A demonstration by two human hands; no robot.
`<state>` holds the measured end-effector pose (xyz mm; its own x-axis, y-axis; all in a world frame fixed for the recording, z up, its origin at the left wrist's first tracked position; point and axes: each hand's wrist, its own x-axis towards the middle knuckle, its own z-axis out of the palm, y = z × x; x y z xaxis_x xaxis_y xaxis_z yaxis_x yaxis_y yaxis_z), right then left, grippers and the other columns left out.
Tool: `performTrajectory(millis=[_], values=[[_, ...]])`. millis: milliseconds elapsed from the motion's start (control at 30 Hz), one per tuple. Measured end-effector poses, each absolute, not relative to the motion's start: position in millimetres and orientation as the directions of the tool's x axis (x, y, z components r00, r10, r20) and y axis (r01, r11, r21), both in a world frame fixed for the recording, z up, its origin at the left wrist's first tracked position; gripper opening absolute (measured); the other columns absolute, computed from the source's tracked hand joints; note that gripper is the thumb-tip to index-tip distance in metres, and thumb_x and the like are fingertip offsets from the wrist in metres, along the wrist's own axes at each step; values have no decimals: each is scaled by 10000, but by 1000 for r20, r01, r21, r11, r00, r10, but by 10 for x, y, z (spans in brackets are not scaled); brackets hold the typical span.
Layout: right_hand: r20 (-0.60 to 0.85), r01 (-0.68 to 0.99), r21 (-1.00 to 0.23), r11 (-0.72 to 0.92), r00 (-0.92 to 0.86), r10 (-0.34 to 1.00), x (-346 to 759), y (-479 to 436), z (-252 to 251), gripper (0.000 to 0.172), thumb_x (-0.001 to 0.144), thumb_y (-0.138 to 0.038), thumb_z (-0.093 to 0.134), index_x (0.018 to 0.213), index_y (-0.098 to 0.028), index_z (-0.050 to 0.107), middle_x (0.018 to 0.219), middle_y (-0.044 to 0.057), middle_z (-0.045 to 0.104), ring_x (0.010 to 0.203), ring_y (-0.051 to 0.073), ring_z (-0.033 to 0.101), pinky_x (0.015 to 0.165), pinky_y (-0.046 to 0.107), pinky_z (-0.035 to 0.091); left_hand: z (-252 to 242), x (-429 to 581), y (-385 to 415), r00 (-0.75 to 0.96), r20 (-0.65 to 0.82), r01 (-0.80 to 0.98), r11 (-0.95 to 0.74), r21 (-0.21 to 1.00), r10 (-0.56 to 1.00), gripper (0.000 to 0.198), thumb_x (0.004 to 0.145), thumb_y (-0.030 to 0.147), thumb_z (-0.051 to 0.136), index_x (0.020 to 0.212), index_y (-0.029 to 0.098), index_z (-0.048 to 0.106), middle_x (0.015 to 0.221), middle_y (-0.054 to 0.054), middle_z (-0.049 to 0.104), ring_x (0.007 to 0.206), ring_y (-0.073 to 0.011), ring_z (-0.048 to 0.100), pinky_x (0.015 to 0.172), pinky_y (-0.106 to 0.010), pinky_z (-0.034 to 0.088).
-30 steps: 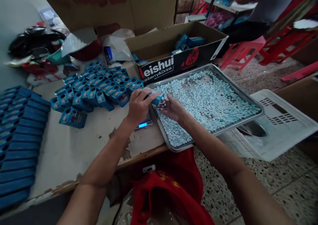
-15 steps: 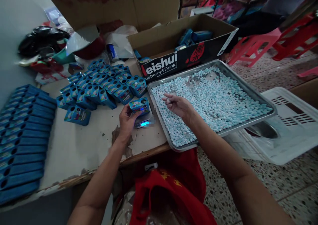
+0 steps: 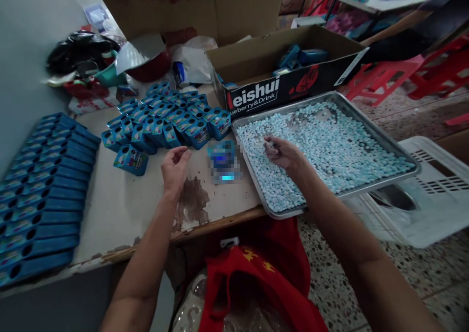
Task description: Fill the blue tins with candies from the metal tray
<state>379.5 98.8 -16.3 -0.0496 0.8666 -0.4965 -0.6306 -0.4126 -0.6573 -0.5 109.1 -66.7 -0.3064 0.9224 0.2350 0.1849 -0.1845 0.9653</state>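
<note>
A small blue box [image 3: 223, 157] stands on a digital scale [image 3: 227, 176] with a glowing display; that area is partly blurred out. Just left of it, above the table, my left hand [image 3: 174, 169] is open with nothing in it, its fingers loosely bent. My right hand [image 3: 285, 154] is closed over the left part of a metal tray [image 3: 273, 213], with what look like small pale candies at its fingertips. Light-blue and white candies [image 3: 322, 151] cover the tray. Several blue boxes with round holes [image 3: 161, 119] stand grouped behind my left hand.
Rows of blue boxes [image 3: 51, 190] line the table's left side. Behind the tray is a cardboard carton [image 3: 252, 95] with blue boxes inside. A red bag [image 3: 234, 278] hangs below the table edge. At right are a white plastic basket [image 3: 436, 214], red stools [image 3: 384, 77] and another person's arm [image 3: 395, 28].
My left hand has let go of the blue box on the scale and moved left from it. My right hand stays closed above the candies. The camera view has shifted slightly.
</note>
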Motion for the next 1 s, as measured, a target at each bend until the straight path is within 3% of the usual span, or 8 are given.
performTrajectory(millis=[100,200,400,533,800,1000], values=[[-491,-650,-666,-365,13,871,3934,1031,-142,218,1042,-43,666,948,-237,630,769,-22,649,526,77,467,426,101,403,-808,31,1169,-321,238,279,-148,949,917,376,895,512,948,1058,214,785,928,-40,783,883,-217,767,862,-331,633],[-465,-642,-700,-314,76,882,4054,1064,-175,288,943,27,721,959,-242,619,828,-24,653,553,75,463,445,106,409,-963,96,1164,-314,246,342,-132,930,917,293,947,467,918,1059,230,787,941,-47,794,908,-245,786,875,-356,641],[-471,-595,-717,-363,30,882,4077,1037,-245,208,1085,-105,740,951,-237,652,749,-63,583,484,53,322,404,138,291,-1131,79,1163,-307,290,331,-184,926,907,230,1011,442,869,1109,244,803,1019,-60,827,982,-250,808,940,-364,650],[-459,-545,-757,-360,51,887,4043,1018,-233,334,1075,-177,821,846,-247,587,665,-80,534,461,53,290,392,160,279,-1124,86,1172,-280,301,361,-190,913,912,188,1038,404,821,1127,238,817,1016,-58,830,976,-241,811,917,-344,634],[-415,-474,-802,-363,6,910,3957,1024,-248,225,892,-76,834,991,-246,725,773,-51,659,549,70,448,466,154,374,-1033,166,1167,-304,262,388,-132,912,916,195,1146,356,687,992,251,743,932,-32,807,881,-226,787,892,-339,596],[-311,-358,-884,-302,-33,950,3712,897,-217,238,909,-308,964,1040,-231,781,747,-44,627,534,73,382,457,182,279,-979,197,1159,-301,255,463,-93,881,919,202,1121,312,635,940,263,710,904,-22,803,867,-231,759,898,-346,581]])
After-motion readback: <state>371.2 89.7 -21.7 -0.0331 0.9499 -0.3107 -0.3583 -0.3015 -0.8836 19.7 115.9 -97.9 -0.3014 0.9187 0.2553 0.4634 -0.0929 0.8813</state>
